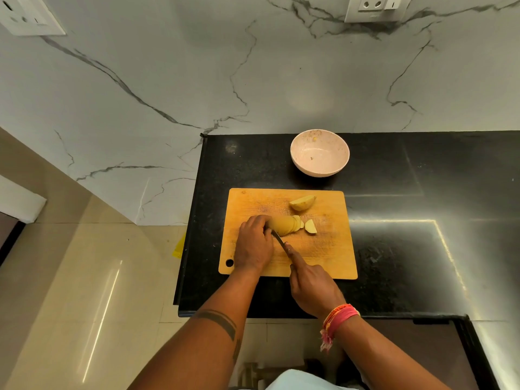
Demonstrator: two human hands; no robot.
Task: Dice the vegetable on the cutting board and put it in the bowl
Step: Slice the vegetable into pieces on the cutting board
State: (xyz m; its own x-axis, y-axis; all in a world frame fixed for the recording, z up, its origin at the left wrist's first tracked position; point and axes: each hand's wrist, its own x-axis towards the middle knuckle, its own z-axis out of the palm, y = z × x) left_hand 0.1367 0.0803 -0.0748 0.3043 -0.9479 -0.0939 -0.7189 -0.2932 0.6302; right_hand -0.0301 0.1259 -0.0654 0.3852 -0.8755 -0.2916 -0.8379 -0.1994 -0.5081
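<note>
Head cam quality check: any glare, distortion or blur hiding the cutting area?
Head view: wide-angle bending curves the counter edges and wall; a bright light strip reflects on the counter right of the cutting board, not on it; board, potato, knife and both hands are evenly lit and sharp; bowl is clear.

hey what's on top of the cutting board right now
On the cutting board: a potato piece held by the left hand, slices, a wedge and a larger chunk. The right hand holds a knife. The left hand covers the potato's end.
</note>
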